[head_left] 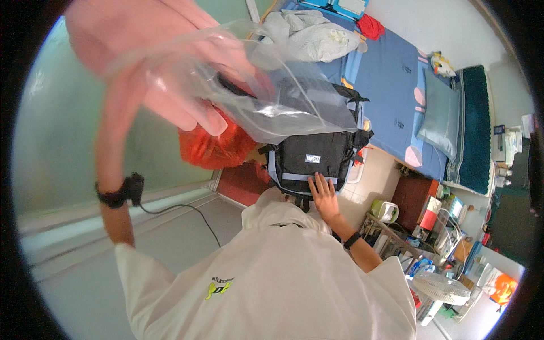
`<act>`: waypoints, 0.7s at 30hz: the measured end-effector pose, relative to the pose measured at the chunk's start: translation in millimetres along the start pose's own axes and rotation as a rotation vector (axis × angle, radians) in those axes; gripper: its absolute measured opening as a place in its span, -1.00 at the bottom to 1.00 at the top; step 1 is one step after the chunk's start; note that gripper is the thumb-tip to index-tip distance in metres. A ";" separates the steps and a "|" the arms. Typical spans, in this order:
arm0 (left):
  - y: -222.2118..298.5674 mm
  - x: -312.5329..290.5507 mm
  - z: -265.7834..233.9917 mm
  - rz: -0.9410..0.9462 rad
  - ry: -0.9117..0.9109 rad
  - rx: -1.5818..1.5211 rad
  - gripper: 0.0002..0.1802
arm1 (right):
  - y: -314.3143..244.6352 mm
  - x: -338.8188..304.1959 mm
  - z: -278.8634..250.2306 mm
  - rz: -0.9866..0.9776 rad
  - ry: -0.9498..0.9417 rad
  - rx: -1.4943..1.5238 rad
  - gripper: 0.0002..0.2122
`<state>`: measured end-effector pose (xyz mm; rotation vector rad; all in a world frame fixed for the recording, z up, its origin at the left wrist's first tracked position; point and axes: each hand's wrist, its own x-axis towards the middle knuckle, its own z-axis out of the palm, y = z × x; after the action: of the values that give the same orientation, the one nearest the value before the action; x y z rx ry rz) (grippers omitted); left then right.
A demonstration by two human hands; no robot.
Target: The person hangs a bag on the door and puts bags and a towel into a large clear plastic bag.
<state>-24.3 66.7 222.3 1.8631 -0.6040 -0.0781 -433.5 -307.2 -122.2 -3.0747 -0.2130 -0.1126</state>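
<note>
My left hand (170, 85) is raised very close to the view and blurred, its fingers closed on a clear plastic bag (294, 110). The see-through sheet hangs to the right over the upper part of a black backpack (309, 153) with grey-blue trim. Something dark shows by the left fingers; its kind is unclear. My right hand (324, 198) lies with fingers spread on the lower front of the backpack, near its pale label. Just below the left fingers is a red plastic bag (212, 144), partly covered by them. What supports the backpack is mostly hidden.
A bed (385, 85) with blue sheets, a pillow (439, 119) and a crumpled grey-white quilt (317, 39) stands beyond. To the right are a green-white bin (385, 211), a white fan (441, 288) and cluttered shelves. A frosted panel (62, 130) closes off the left side. A cable hangs from my left wristband.
</note>
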 end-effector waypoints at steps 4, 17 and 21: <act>13.5 47.2 14.9 -0.262 0.026 -0.334 -0.68 | 3.6 -4.3 -8.2 -0.009 0.010 0.013 -0.51; 67.1 134.6 0.0 -0.332 -0.225 -0.096 -0.85 | 89.9 42.3 -235.3 0.095 0.504 0.153 -0.35; 79.4 106.3 -13.4 -0.281 0.057 -0.107 -0.84 | 113.8 38.6 -283.0 0.375 0.595 0.209 -0.47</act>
<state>43.1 11.6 323.3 1.8287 -0.2902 -0.2367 -399.0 -432.1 156.6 -2.6616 0.3516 -0.8929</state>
